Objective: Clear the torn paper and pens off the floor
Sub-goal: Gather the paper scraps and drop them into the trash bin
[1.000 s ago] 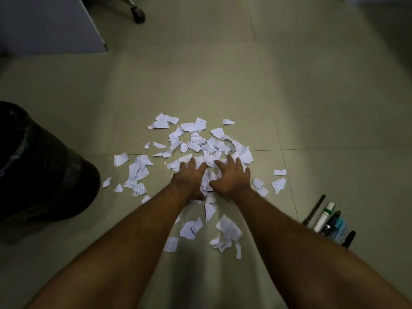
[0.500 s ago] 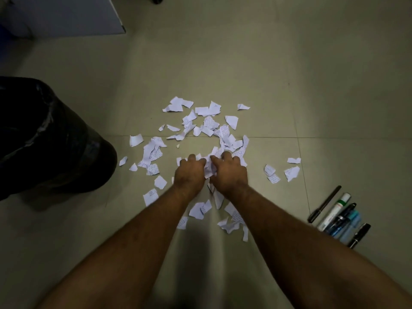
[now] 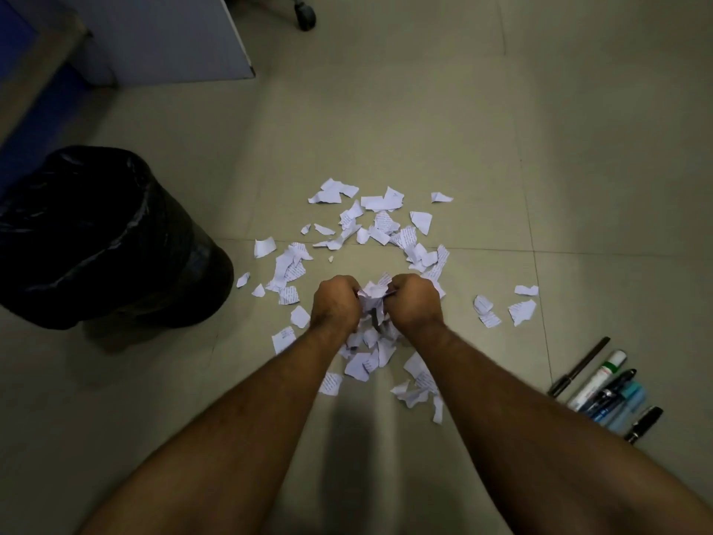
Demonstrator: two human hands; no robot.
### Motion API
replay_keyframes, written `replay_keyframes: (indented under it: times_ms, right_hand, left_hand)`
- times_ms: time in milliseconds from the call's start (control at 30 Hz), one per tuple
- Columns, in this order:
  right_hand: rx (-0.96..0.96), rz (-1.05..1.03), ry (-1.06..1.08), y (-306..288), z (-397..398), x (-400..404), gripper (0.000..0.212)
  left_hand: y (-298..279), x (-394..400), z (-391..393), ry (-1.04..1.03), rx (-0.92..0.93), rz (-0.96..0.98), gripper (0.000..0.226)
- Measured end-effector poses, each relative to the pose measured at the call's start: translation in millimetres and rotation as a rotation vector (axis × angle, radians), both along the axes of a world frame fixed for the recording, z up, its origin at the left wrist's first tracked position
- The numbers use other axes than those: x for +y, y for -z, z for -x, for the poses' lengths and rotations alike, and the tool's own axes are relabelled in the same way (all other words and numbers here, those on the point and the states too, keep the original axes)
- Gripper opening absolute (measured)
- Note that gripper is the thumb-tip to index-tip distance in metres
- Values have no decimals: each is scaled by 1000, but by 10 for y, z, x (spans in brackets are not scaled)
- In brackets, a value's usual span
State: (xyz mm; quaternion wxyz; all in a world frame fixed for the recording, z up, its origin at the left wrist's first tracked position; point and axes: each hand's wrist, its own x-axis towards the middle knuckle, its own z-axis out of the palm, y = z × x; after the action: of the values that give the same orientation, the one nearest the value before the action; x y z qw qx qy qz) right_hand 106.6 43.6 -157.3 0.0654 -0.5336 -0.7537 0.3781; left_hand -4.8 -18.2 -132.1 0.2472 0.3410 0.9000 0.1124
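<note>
Torn white paper scraps (image 3: 380, 222) with printed text lie scattered over the tiled floor in the middle of the view. My left hand (image 3: 335, 305) and my right hand (image 3: 414, 301) are side by side, fingers curled, and together they squeeze a bunch of paper scraps (image 3: 373, 293) between them. More scraps lie under and behind my wrists. Several pens and markers (image 3: 605, 391) lie in a row on the floor at the lower right, clear of both hands.
A bin lined with a black bag (image 3: 96, 233) stands on the floor to the left of the scraps. A white panel (image 3: 166, 36) and a chair castor (image 3: 305, 16) are at the far top. A blue surface (image 3: 27, 106) runs along the far left.
My hands went from flat on the scraps to curled fists gathering a bunch between them. The view shifted, so the bin and scraps sit further right and lower.
</note>
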Motion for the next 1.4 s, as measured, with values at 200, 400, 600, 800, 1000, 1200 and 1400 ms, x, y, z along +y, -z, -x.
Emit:
replay_keyframes:
  times_ms: [200, 400, 600, 800, 1000, 1200, 1400]
  right_hand:
    - [167, 18, 106, -413, 197, 11, 12]
    - [279, 3, 78, -1169, 589, 2, 17]
    - [391, -42, 1, -1921, 1274, -146, 21]
    - [473, -110, -168, -2474, 2132, -446, 21]
    - [425, -161, -327, -2551, 2898, -836, 14]
    - [190, -149, -506, -2295, 3237, -1066, 22]
    - [138, -144, -523, -2217, 3292, -1094, 34]
  left_hand:
    - [-401, 69, 329, -31, -44, -132, 27]
    - [-1174, -18, 632, 6, -8, -205, 22]
    - [-2021, -227, 1186, -57, 111, -281, 21]
    - [-2632, -676, 1891, -212, 185, -378, 14]
    - [-2570, -1237, 2419, -367, 245, -439, 12]
    - [-2208, -1462, 2702, -459, 202, -413, 13]
    - [-2162, -1386, 2815, -522, 123, -364, 16]
